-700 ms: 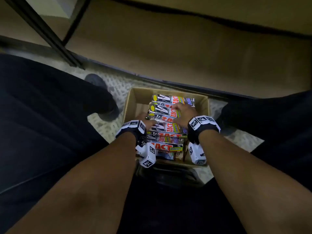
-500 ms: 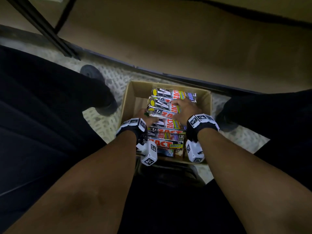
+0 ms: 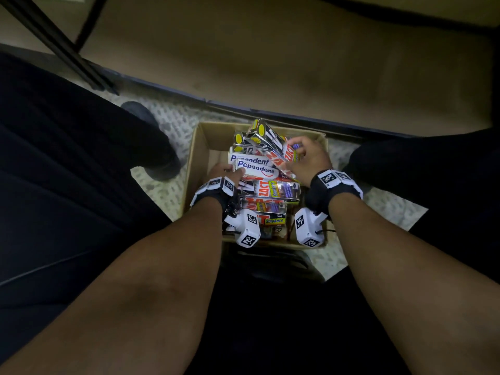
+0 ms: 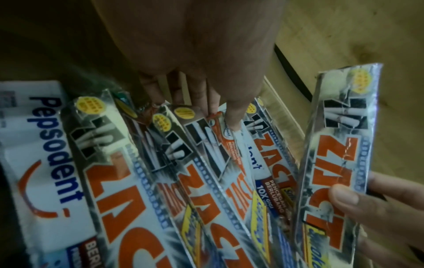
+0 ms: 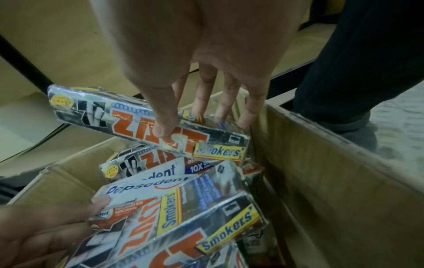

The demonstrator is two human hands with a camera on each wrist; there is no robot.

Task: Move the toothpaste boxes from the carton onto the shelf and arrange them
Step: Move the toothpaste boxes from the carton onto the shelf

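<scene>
An open brown carton (image 3: pixel 200 147) on the floor holds a pile of silver-and-orange Zact boxes (image 3: pixel 270 190) and white Pepsodent boxes (image 3: pixel 251 167). My right hand (image 3: pixel 303 158) grips one Zact box (image 3: pixel 273 147) and holds it tilted above the pile. In the right wrist view the thumb lies on the front of that Zact box (image 5: pixel 128 116) and the fingers are behind it. My left hand (image 3: pixel 221 171) is at the pile's left side. Its straight fingers (image 4: pixel 206 101) touch the box ends, and its thumb rests on a Pepsodent box (image 5: pixel 142 186).
The tan shelf board (image 3: pixel 297 63) with a dark front edge runs just beyond the carton. A black frame post (image 3: pixel 54 44) slants at the top left. My dark-trousered legs flank the carton, with a shoe (image 3: pixel 151 142) to its left. The floor is patterned.
My right hand has lifted one Zact box off the pile and tipped it up, which uncovers the Pepsodent boxes beneath. The left hand has stayed at the pile's left side.
</scene>
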